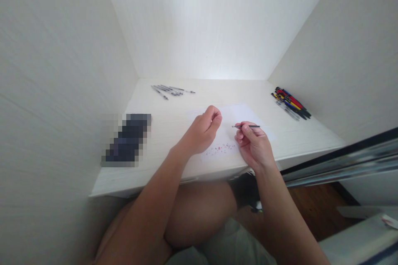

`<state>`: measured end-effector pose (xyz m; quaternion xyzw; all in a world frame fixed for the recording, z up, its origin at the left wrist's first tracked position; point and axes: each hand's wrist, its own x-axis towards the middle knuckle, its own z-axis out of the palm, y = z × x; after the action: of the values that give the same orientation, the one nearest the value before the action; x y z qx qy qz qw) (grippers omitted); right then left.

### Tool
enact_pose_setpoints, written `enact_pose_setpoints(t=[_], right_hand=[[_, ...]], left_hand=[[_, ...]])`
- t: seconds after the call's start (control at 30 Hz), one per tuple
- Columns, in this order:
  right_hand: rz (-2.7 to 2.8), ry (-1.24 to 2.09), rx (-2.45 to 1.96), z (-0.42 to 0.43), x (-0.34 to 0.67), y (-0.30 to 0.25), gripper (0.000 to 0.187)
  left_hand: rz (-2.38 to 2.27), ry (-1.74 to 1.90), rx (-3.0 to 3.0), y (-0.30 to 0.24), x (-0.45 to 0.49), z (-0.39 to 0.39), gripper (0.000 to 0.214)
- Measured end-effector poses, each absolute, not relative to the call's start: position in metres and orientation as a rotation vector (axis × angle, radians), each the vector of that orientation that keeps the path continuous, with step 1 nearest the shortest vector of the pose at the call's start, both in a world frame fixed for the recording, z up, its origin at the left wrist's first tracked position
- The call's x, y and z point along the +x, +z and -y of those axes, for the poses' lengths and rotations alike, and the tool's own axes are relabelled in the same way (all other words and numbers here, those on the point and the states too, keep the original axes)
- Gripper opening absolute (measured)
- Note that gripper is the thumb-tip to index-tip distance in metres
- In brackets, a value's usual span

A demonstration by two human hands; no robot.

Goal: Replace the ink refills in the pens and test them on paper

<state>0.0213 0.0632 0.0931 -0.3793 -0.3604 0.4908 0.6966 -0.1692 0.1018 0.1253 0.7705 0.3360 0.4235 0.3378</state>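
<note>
My right hand holds a thin dark pen between thumb and fingers. The pen lies nearly level above the paper, its lighter end pointing left. To its left is my left hand, closed, with fingertips pressed together; anything inside them is hidden. Both hands are over a white sheet of paper, and the pen is apart from the left hand. Small red and dark marks are scattered over the near part of the sheet.
Several clear pens lie at the back left of the white desk. A bunch of black, red, yellow, blue and clear pens lies on the right. A blurred-out dark object is at the left. White panels enclose the desk.
</note>
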Motion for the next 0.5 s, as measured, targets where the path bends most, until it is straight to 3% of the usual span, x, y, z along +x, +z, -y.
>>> enact_pose_setpoints(t=[0.5], right_hand=[[0.829, 1.071, -0.85, -0.0632, 0.0238, 0.09, 0.024]], left_hand=[[-0.936, 1.233, 2.143, 0.1223, -0.1686, -0.1091, 0.014]])
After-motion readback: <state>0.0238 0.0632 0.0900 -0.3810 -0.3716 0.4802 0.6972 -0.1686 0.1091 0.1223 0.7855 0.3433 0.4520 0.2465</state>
